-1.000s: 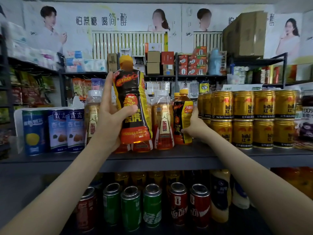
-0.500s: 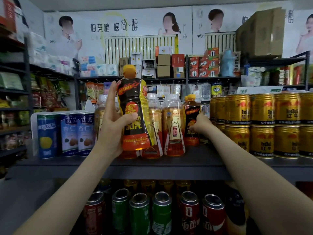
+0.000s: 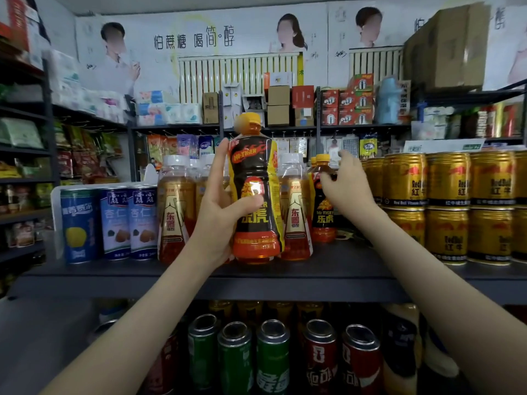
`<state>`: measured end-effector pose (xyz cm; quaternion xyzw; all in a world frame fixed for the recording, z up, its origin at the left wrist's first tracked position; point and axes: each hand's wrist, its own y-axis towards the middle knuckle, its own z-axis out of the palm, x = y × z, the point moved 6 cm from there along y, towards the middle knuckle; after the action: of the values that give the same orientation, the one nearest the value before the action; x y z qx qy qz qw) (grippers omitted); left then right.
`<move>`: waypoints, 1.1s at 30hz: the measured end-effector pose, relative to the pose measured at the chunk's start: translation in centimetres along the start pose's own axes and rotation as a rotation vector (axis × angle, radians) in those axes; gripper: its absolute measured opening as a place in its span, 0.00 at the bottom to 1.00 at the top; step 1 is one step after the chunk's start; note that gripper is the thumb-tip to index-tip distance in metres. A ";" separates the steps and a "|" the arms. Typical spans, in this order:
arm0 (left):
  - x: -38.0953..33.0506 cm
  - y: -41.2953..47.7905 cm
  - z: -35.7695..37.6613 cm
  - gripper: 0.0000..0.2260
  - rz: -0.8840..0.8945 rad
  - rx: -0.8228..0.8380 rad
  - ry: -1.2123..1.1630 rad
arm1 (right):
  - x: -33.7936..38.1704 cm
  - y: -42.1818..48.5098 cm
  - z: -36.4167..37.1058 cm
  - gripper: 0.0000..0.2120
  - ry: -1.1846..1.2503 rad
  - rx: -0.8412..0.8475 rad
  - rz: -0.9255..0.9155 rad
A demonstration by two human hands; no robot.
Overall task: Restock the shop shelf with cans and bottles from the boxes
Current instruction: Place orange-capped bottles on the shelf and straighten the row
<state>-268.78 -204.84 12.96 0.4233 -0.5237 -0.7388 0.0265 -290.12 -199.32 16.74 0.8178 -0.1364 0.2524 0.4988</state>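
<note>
At the shelf (image 3: 313, 280) edge!
Gripping tall bottle (image 3: 255, 172) with left hand (image 3: 216, 220); touching small bottle (image 3: 323, 220) with right hand (image 3: 349, 186), grasp unclear; gap beside cans (image 3: 447, 206).

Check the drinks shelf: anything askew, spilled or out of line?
Nothing spilled or tipped. The shelved Hi-Tiger bottle stands back from the front row, leaving a gap beside the gold cans.

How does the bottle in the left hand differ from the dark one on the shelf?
The held bottle is gripped by the left hand at the front of the shelf; the shelf bottle stands further back, the right hand touching its shoulder. Both are upright with Hi-Tiger labels.
</note>
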 end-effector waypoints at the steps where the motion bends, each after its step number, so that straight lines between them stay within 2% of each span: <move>1: -0.1 0.0 0.4 0.41 0.023 0.014 0.027 | 1.6 -1.1 -1.2 0.21 0.090 -0.011 -0.054; 2: -0.3 0.1 0.9 0.41 0.049 0.029 0.074 | 2.8 -2.0 -1.9 0.17 0.186 0.047 -0.089; 3: -0.5 0.2 1.6 0.41 0.075 0.044 0.132 | 4.1 -3.2 -2.1 0.18 0.258 0.173 -0.107; 5: -0.9 0.3 3.2 0.40 0.129 0.076 0.234 | 5.8 -5.5 -1.7 0.25 0.306 0.454 -0.103; 6: -1.0 0.2 4.2 0.40 0.170 0.094 0.287 | 6.1 -6.2 -1.5 0.29 0.315 0.512 -0.094; 8: -1.2 0.2 5.9 0.39 0.225 0.129 0.373 | 5.9 -6.6 -2.0 0.29 0.376 0.490 -0.053; 12: -0.4 1.2 8.0 0.45 0.159 0.279 0.529 | 4.1 -6.5 -4.0 0.12 0.467 0.370 -0.017; 14: 0.1 2.0 7.9 0.46 0.181 0.324 0.755 | 2.9 -6.3 -4.5 0.08 0.455 0.306 0.013; 18: 2.3 2.4 5.9 0.34 0.372 0.328 1.471 | -0.8 -4.9 -4.2 0.19 0.266 0.190 0.068; 21: 5.0 1.9 4.5 0.35 0.414 0.385 1.771 | -3.0 -4.2 -2.5 0.22 0.143 0.235 0.113; 26: 5.6 1.4 4.3 0.38 0.443 0.408 1.877 | -5.6 -2.8 0.2 0.22 0.170 0.310 0.222; 31: 5.6 1.5 4.2 0.39 0.424 0.404 1.914 | -5.7 -1.6 2.0 0.21 0.185 0.448 0.219; 33: 5.5 1.6 4.2 0.38 0.435 0.399 1.917 | -5.5 -1.4 2.3 0.23 0.179 0.473 0.213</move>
<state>-275.65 -205.03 11.35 0.7317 -0.4615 0.0363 0.5004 -293.43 -200.88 11.81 0.8669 -0.1144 0.3998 0.2748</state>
